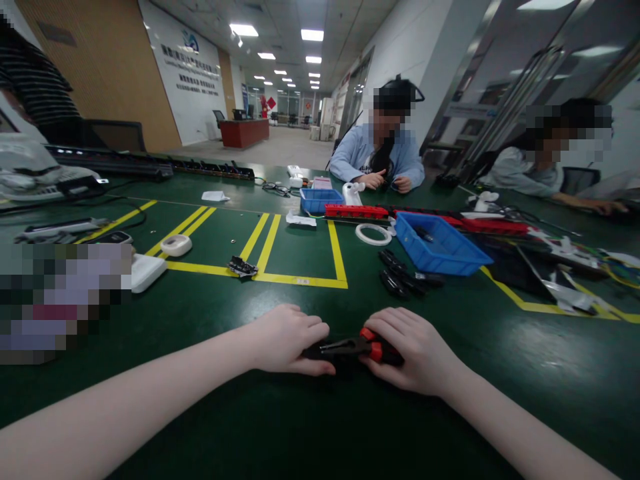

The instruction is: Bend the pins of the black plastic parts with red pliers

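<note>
My right hand (pixel 413 347) is wrapped round the red and black handles of a pair of pliers (pixel 350 346), whose dark jaws point left. Opposite it, my left hand (pixel 295 340) pinches a small black part (pixel 314 351) between thumb and fingers. The tips of the pliers reach this part; whether they grip it I cannot tell. Both hands are just above the green table (pixel 320 427). Beyond them lie several black parts (pixel 400 275) in a loose pile, and a small dark part with metal (pixel 243 267) rests by the yellow tape.
A blue tray (pixel 440 247) with dark pieces in it stands right of centre, near a white ring (pixel 373 234). Farther back are a smaller blue tray (pixel 321 200) and a red strip (pixel 357 212). A white roll (pixel 176 245) lies left. A person (pixel 379 143) sits across the table.
</note>
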The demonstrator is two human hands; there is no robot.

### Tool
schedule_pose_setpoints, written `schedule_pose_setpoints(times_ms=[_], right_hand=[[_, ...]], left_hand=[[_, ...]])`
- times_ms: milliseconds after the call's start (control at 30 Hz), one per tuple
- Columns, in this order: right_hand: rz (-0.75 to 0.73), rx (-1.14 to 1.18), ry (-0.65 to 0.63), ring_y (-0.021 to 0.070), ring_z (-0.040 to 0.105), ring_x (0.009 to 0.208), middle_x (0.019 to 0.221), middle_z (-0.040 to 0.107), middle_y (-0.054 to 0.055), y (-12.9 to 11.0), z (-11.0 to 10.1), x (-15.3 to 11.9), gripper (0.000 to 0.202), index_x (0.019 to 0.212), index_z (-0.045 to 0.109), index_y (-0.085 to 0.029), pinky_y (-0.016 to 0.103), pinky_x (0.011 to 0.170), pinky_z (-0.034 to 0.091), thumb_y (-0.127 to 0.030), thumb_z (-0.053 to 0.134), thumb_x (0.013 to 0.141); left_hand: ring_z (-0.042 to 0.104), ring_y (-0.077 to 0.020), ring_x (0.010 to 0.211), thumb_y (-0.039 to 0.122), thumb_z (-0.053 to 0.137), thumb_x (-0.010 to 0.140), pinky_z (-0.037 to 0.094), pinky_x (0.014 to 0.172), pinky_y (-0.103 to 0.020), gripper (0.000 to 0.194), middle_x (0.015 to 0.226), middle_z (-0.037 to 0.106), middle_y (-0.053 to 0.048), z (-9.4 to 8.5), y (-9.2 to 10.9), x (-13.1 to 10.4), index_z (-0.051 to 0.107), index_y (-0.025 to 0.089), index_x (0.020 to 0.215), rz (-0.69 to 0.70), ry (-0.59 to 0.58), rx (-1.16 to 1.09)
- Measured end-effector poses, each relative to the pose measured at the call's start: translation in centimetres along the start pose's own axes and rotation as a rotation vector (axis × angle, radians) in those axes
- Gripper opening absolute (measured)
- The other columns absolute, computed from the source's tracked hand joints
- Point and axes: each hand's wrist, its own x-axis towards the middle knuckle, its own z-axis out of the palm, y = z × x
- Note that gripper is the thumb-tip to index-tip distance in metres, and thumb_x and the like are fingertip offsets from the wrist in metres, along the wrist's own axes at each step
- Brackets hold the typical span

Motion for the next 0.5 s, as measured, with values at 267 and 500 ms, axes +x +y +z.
schedule_pose_setpoints(times_ms=[267,500], right_hand=[[0.037,0.021,-0.015,0.0224,0.064,0.077,0.086,0.069,0.009,0.06,0.05,0.12,0.021,0.096,0.062,-0.015,0.036,0.068,0.049,-0.033,0.063,0.083],[0.059,0.039,-0.02,0.022,0.062,0.075,0.085,0.069,0.009,0.12,0.04,0.09,0.021,0.095,0.062,-0.016,0.036,0.067,0.049,-0.033,0.062,0.083]], left_hand=[[0.059,-0.0166,0.062,0.06,0.051,0.094,0.039,0.059,-0.028,0.041,0.078,0.063,-0.001,-0.27,0.01,0.02,0.053,0.019,0.09,-0.024,-0.007,-0.018],[0.062,-0.0183,0.064,0.061,0.048,0.094,0.039,0.059,-0.029,0.041,0.079,0.064,0.0,-0.43,0.02,0.03,0.05,0.02,0.093,-0.037,-0.012,0.005]])
